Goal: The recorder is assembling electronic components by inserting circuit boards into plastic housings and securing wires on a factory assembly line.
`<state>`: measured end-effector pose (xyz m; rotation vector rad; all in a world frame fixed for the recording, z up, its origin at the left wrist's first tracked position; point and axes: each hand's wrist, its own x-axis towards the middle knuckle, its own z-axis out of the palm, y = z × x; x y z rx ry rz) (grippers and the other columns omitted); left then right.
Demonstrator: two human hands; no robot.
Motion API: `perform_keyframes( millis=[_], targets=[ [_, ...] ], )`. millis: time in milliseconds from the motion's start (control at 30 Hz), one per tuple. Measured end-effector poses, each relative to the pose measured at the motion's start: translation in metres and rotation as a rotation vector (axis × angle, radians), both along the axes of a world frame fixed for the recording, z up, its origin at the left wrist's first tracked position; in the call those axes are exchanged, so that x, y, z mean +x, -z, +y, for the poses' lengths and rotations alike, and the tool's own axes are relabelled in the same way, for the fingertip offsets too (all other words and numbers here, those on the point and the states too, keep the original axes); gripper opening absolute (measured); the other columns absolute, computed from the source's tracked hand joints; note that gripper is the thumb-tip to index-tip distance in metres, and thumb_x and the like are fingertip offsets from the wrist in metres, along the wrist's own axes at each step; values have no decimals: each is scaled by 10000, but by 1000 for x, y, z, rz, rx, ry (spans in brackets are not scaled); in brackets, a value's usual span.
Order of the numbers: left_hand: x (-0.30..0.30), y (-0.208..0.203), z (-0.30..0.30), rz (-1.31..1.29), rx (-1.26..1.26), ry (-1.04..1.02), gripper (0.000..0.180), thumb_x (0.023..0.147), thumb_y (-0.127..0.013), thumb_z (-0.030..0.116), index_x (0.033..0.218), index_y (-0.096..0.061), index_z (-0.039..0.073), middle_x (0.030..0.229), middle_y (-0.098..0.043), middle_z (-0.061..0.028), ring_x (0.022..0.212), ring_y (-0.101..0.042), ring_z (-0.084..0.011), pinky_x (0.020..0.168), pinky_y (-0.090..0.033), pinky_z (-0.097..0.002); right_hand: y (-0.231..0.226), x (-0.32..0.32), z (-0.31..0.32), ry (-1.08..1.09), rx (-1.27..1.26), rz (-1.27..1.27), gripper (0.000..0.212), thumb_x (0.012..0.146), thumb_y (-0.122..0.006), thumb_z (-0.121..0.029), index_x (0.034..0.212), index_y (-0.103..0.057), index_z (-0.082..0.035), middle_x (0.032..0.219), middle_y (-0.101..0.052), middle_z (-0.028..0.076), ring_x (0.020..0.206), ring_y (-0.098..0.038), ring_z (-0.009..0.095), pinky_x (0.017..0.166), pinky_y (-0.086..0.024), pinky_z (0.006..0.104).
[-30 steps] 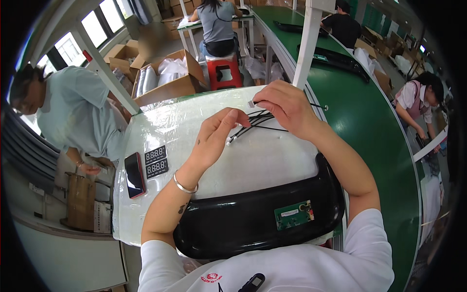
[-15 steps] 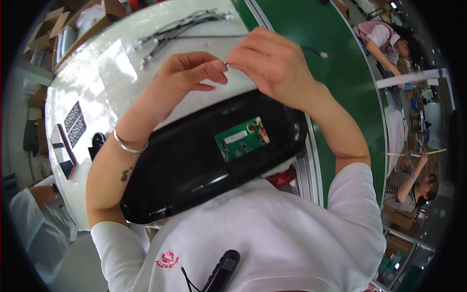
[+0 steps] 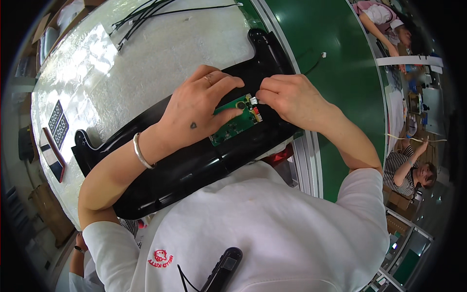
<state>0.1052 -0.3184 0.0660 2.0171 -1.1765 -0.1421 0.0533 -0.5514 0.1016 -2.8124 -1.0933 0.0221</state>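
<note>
A long black plastic housing [image 3: 189, 170] with upturned ends lies across the table in front of my body. In its hollow sits a green circuit board [image 3: 231, 131], partly covered by my left hand [image 3: 192, 107]. That hand is open, its thumb resting over the board and its fingers stretched toward the housing's far edge. My right hand [image 3: 289, 100] is closed in a pinch on a cable plug [image 3: 254, 100], whose whitish end is right at the board's corner sockets. The thin dark cable leaves beyond my right hand, and its other white plug [image 3: 324, 55] lies over the green surface.
Several black cables [image 3: 146, 19] lie at the table's far side. At the left are a dark patterned panel [image 3: 59, 125] and a flat framed piece [image 3: 52, 155]. A metal rail [image 3: 311, 165] divides the table from a green belt [image 3: 335, 97]. Other people work at the right.
Both hands have come down and nearer from above the table to the circuit board, bringing the cable plug along. My left fingers have spread. The housing appears turned, with its ends now showing.
</note>
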Motion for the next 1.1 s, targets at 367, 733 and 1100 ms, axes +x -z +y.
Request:
perform_keyframes(
  millis=[367,733,1100],
  targets=[
    [-20,20,41,-176,303,26,811,630,-784,499,1296,-514,123,1498,-306,-142,1395,-249,-346,1124,-211,-504,25,2,-23,-99,70,188,105,707,-684,-39,797,-631,-23,751,-535,59,696,-588,229,592,-508,339],
    [-19,22,42,-185,295,24,828,648,-757,538,1295,-512,82,1488,-327,-145,1391,-262,-344,1125,-219,-492,24,7,-24,-113,103,268,123,699,-711,-36,797,-637,-25,747,-541,63,652,-574,237,558,-481,341],
    [-19,24,45,-177,302,30,847,649,-760,532,1311,-499,72,1490,-327,-142,1393,-263,-341,1124,-224,-484,30,7,-17,-64,198,321,126,702,-719,-38,796,-636,-29,739,-554,63,642,-576,256,558,-473,356]
  ],
)
